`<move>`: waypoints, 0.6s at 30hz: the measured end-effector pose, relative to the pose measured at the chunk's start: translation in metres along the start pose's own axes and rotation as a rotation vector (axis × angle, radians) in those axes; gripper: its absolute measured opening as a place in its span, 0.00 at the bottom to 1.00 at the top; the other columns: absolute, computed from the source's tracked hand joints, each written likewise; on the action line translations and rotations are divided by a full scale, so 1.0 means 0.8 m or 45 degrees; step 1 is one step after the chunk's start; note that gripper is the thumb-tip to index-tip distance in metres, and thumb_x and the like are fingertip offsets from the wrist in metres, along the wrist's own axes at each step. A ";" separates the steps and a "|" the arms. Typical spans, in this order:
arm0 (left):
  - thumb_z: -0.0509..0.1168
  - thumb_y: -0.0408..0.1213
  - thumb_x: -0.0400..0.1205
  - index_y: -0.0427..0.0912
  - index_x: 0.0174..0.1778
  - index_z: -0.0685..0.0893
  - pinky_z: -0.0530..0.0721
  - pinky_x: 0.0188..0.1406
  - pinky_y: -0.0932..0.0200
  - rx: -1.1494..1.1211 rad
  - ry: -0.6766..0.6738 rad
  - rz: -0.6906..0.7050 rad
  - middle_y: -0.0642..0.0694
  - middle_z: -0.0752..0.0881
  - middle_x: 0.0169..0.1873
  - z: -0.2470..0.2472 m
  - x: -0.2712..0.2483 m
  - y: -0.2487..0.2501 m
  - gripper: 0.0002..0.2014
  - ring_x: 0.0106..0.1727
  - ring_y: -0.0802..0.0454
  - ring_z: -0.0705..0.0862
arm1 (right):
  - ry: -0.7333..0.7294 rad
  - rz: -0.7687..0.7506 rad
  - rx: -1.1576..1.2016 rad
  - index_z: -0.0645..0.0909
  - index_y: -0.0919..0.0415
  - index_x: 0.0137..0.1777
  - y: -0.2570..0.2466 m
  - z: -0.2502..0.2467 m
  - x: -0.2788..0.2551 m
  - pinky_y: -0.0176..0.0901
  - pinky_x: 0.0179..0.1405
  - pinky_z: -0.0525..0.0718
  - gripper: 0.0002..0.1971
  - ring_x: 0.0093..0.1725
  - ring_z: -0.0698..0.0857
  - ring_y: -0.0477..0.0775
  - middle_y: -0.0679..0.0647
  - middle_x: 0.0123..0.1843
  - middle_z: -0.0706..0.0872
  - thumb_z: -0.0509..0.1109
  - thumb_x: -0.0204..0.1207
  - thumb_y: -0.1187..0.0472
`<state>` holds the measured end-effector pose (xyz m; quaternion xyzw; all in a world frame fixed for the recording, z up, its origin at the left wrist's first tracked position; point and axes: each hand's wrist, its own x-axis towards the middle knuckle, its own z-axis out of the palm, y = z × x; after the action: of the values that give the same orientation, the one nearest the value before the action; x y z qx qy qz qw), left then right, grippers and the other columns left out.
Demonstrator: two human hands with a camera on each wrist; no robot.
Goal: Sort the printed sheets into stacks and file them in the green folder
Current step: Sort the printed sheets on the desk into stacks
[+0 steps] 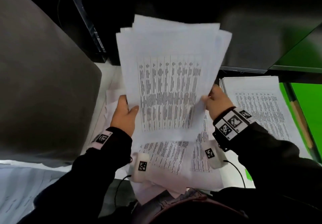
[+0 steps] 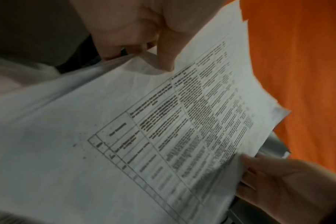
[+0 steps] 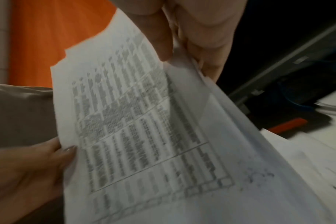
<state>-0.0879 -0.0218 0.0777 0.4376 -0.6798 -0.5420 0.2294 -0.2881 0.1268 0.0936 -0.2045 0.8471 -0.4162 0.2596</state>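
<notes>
2 hands, left hand (image 1: 124, 114) and right hand (image 1: 218, 101), grip sheaf of sheets (image 1: 169, 77).

Grey padded chair back (image 1: 43, 84) filling the left of the frame, white desk surface (image 1: 106, 73) at centre, dark shadowed area across the top, orange backdrop (image 2: 301, 68) in wrist views.

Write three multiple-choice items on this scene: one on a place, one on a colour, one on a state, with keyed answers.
1. Where does the flat stack of sheets lie?
A. to the person's right, on the folder
B. on the grey chair
C. on the floor

2. What colour is the folder?
A. blue
B. green
C. red

3. How is the raised bundle of sheets held?
A. by the left hand alone
B. lying loose
C. by both hands

Answers: 1 A, it lies right of the right hand; 2 B, bright green shows beside the stack; 3 C, each hand's grip pinches a lower corner.
</notes>
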 end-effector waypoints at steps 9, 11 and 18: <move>0.54 0.32 0.85 0.54 0.70 0.66 0.71 0.68 0.64 -0.195 -0.032 0.125 0.63 0.79 0.58 0.024 -0.019 0.033 0.18 0.63 0.64 0.77 | -0.002 -0.131 0.169 0.63 0.52 0.76 -0.032 0.016 -0.056 0.37 0.60 0.68 0.22 0.61 0.75 0.42 0.42 0.62 0.79 0.59 0.82 0.61; 0.54 0.33 0.86 0.61 0.63 0.65 0.71 0.60 0.71 -0.211 -0.016 0.147 0.71 0.77 0.53 0.027 -0.021 0.036 0.16 0.57 0.74 0.76 | 0.011 -0.119 0.162 0.65 0.53 0.75 -0.032 0.020 -0.058 0.38 0.59 0.69 0.21 0.63 0.75 0.45 0.48 0.66 0.80 0.59 0.82 0.60; 0.57 0.36 0.85 0.69 0.53 0.67 0.75 0.55 0.71 -0.256 0.031 0.138 0.67 0.80 0.53 0.026 -0.021 0.028 0.16 0.56 0.72 0.79 | 0.034 -0.108 0.255 0.63 0.52 0.75 -0.026 0.011 -0.052 0.38 0.60 0.72 0.24 0.56 0.76 0.39 0.39 0.58 0.78 0.63 0.81 0.61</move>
<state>-0.1036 0.0045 0.0949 0.3815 -0.6417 -0.5891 0.3092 -0.2475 0.1325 0.1171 -0.2077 0.7952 -0.5121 0.2496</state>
